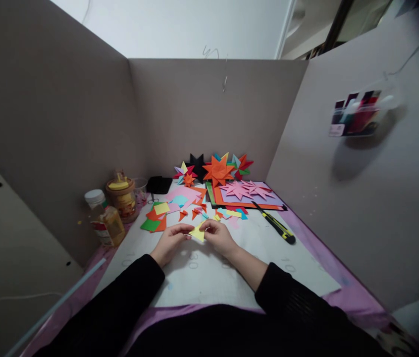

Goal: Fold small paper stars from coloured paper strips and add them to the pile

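Pinched at opposite sides by my left hand [171,242] and right hand [220,238], the yellow paper [197,233] sits over the white board [209,287], where I'd best align edges before pressing any crease.

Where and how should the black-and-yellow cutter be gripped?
Probably around the thicker part near its lower-right end, coming from above and the near right: the cutter lies flat and slanted, its wider end toward the person and its narrower end pointing away.
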`<state>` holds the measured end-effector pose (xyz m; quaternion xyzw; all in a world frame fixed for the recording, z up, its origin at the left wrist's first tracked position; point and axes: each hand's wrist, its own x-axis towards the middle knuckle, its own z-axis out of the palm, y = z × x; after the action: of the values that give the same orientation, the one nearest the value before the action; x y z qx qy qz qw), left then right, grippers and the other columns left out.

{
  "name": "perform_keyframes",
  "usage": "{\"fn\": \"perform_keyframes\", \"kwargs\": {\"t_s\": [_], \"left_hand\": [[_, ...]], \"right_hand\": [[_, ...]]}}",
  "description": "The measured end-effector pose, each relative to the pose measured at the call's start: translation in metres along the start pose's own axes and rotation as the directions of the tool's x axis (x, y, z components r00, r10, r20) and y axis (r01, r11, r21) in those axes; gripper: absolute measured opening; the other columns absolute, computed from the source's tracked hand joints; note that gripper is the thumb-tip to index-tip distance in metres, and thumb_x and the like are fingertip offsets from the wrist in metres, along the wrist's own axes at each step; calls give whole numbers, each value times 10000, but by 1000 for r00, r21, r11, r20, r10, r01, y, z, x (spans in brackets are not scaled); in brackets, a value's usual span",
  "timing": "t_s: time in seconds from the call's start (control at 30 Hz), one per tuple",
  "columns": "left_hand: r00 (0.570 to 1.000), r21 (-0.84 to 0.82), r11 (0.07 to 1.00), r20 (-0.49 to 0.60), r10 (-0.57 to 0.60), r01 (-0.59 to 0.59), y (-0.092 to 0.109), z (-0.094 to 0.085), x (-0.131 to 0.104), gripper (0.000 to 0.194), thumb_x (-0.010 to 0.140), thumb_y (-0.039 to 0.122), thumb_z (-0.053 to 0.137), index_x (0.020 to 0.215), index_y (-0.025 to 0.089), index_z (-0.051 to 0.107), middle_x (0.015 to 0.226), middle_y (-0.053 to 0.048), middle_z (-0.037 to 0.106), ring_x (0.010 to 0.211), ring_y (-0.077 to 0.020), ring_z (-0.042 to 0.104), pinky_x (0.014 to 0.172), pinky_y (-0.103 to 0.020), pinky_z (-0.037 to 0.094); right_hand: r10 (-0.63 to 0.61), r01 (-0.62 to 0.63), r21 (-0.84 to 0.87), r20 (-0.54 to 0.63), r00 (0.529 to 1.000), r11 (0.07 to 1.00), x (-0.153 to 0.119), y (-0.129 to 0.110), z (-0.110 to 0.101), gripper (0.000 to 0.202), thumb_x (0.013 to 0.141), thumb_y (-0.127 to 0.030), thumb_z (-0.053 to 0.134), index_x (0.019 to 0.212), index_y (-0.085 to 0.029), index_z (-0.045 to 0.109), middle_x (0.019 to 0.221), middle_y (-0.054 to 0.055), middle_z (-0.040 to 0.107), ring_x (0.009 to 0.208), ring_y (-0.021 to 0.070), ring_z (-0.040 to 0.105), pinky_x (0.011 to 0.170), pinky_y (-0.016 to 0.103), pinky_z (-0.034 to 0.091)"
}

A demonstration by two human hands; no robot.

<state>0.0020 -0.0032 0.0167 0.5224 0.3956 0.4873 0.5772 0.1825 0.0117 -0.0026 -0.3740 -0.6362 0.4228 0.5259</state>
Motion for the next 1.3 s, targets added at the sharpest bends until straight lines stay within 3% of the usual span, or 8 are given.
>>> {"fn": "perform_keyframes", "kwargs": {"t_s": [0.17, 0.27, 0.43, 0.67, 1.0, 1.3], "left_hand": [[989, 65, 992, 108, 97, -105, -2, 2, -3, 226, 625, 165, 684, 851, 151, 674, 877, -60, 656, 771, -147, 600, 683, -246, 466], [993, 123, 987, 69, 96, -104, -4, 4, -4, 199, 639, 206, 690, 826, 143, 666, 782, -45, 648, 661, -127, 588, 601, -235, 455], [990, 174, 975, -6, 139, -136, -1, 5, -3, 174, 619, 218, 703, 765, 136, 657, 775, -44, 643, 676, -136, 594, 638, -257, 469], [985, 218, 961, 14, 171, -170, -1, 5, -2, 157, 635, 201, 683, 774, 135, 652, 792, -52, 641, 708, -143, 597, 665, -266, 476], [937, 382, 863, 20, 350, -330, -5, 1, -2, 113, 652, 239, 697, 700, 141, 669, 779, -72, 658, 727, -159, 612, 661, -263, 491], [925, 396, 853, -25, 380, -340, 3, 5, -7, 129, 651, 289, 714, 672, 168, 676, 797, -71, 675, 744, -175, 627, 682, -285, 508]], "right_hand": [[-33, 33, 11, 3, 999, 999, -1, -2, 1, 98, 646, -132, 595, 727, -178, 628, 788, 16, 621, 718, 145, 573, 640, 252, 444], [-17, 16, 6, 32, 999, 1000, -2, -6, 3, 90, 647, -145, 611, 730, -176, 631, 796, 18, 624, 716, 143, 569, 628, 248, 439], [20, -23, 91, 34, 999, 996, -3, -7, 7, 124, 633, -150, 618, 752, -180, 604, 754, -6, 604, 652, 122, 548, 598, 239, 430], [9, -11, 70, 22, 1000, 997, -3, -6, 6, 96, 626, -152, 630, 714, -177, 604, 733, -5, 602, 662, 128, 551, 609, 242, 430], [-37, 37, 36, 5, 999, 999, -4, -9, 6, 86, 635, -209, 668, 682, -174, 604, 735, 8, 603, 683, 133, 559, 619, 243, 440], [-74, 74, 1, -54, 996, 997, -6, -13, 6, 95, 645, -237, 697, 673, -189, 621, 729, 15, 619, 696, 156, 568, 665, 286, 458]]}}
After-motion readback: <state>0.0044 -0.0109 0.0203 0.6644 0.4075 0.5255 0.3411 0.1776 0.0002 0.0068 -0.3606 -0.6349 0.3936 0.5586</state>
